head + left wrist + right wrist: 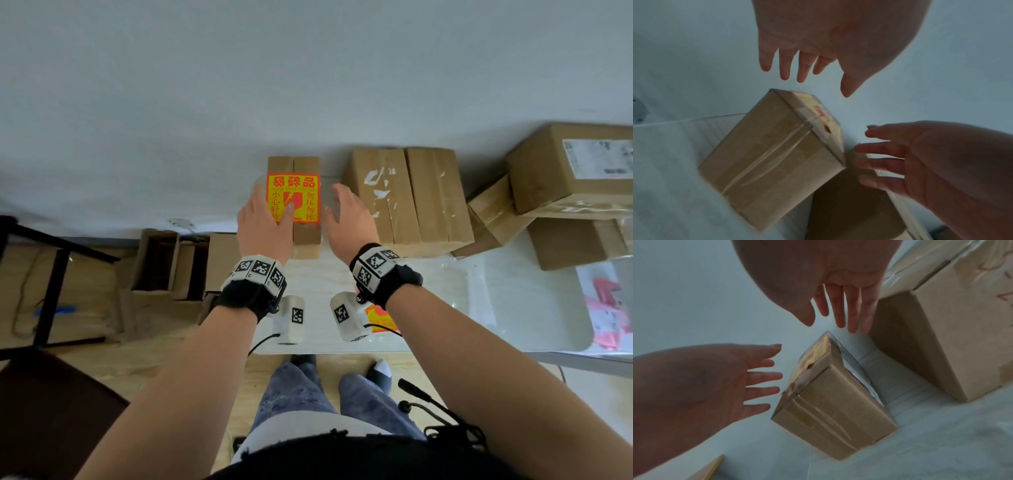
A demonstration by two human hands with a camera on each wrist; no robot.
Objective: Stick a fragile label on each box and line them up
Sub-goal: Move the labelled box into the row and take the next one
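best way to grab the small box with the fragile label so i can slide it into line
Probably by the two long side faces of the small box, one hand per side, coming from above. The left hand and right hand flank it, open. It lies flat, label up; the sides are bare cardboard, so the grip spares the label.

Fragile label (293, 198) on small box (306, 233) reads 易碎品, 小心轻放, 勿压勿摔
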